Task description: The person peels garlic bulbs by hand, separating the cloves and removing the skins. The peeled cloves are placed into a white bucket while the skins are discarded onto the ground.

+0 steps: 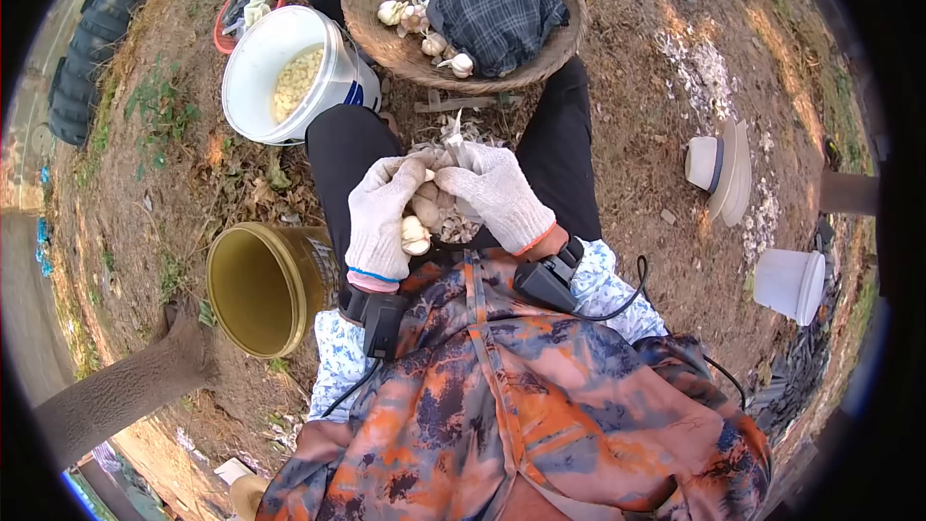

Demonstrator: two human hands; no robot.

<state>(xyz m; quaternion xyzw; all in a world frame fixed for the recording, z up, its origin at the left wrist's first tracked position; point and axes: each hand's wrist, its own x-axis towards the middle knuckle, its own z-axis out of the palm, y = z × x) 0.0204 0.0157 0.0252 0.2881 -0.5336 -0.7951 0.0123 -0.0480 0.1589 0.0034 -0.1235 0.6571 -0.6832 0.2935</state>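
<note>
My left hand, in a white knitted glove with a blue cuff edge, is closed around a garlic bulb that shows below its fingers. Between the fingertips of both hands is a small pale garlic clove. My right hand, gloved too with an orange cuff edge, has its fingers curled in against the left one. A pale, pointed thing sticks up beside the right fingers; I cannot tell whether that hand grips it. Garlic skins lie beneath the hands, between my knees.
Ahead, a woven basket holds garlic bulbs and a dark checked cloth. A white bucket with peeled cloves stands by my left knee. Behind it is a red basket; nearer stands a yellowish bucket. White tubs lie right.
</note>
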